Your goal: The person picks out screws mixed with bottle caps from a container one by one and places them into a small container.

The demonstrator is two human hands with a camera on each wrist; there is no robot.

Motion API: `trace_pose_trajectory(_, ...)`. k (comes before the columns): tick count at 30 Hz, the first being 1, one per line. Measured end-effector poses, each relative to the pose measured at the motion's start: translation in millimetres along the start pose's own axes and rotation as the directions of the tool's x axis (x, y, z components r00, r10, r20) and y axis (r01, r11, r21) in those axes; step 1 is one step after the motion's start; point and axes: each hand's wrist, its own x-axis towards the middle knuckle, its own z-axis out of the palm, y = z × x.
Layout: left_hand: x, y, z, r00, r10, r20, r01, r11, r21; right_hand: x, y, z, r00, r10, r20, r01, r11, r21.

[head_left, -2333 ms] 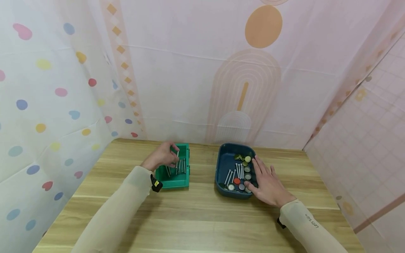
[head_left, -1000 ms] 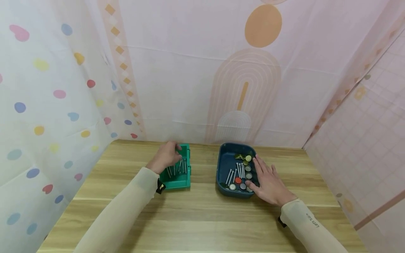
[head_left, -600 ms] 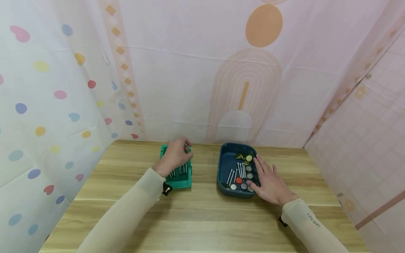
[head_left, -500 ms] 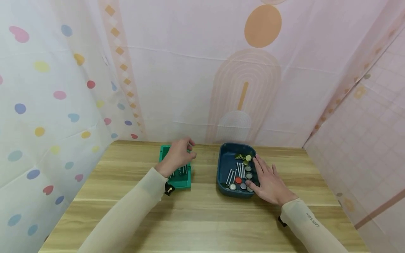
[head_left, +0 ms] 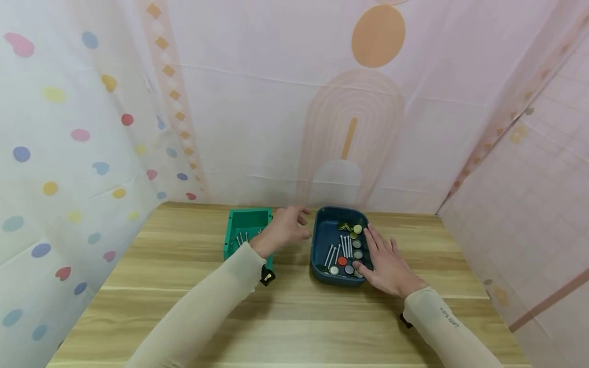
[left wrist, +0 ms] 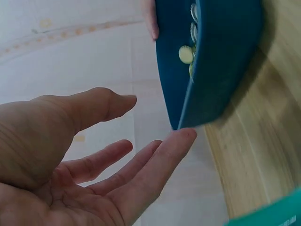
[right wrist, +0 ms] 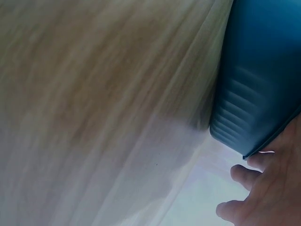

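Observation:
My left hand (head_left: 285, 228) hovers between a green bin (head_left: 249, 220) and a dark blue tray (head_left: 327, 231). Its fingers (left wrist: 155, 174) and thumb are spread apart and nothing is between them; in the left wrist view they are near the tray's corner. My right hand (head_left: 391, 266) rests on the tray's right rim with extended fingers, the thumb over the inner side. Inside the tray lie several long silver nail-like pieces (head_left: 346, 246) and bottle caps (head_left: 357, 244), among them gold ones and a red cap (head_left: 342, 260). Similar silver pieces (head_left: 242, 238) lie in the bin, partly hidden by my left arm.
Both containers stand on a wood-grain table (head_left: 294, 317), with a gap between them. A patterned cloth (head_left: 257, 117) hangs along the table's back edge, and more cloth covers both sides. My left forearm crosses in front of the green bin.
My left hand has left the green bin and moved right toward the blue tray. Earlier it pinched a silver piece over the bin. My right hand has stayed on the tray's rim.

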Motion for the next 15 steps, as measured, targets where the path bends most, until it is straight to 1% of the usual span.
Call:
trace_pose_trajectory(5, 3.4, 11.6, 14.1, 0.999, 0.021, 0.043, -0.023, 0.999, 0.035, 0.3, -1.3, -2.5, 1.0, -0.001, 0.012, 0.0, 1.0, 0.013)
trace_pose_trajectory(10, 5.7, 22.4, 23.8, 0.998, 0.044, 0.051, -0.046, 0.998, 0.043, 0.1, -1.6, -3.2, 1.0, -0.001, 0.017, 0.001, 1.0, 0.013)
trace_pose_trajectory(15, 7.9, 34.5, 30.0, 0.996, 0.062, 0.06, -0.065, 0.997, 0.039, 0.4, -1.6, -1.7, 1.0, -0.006, 0.021, 0.005, 1.0, 0.01)
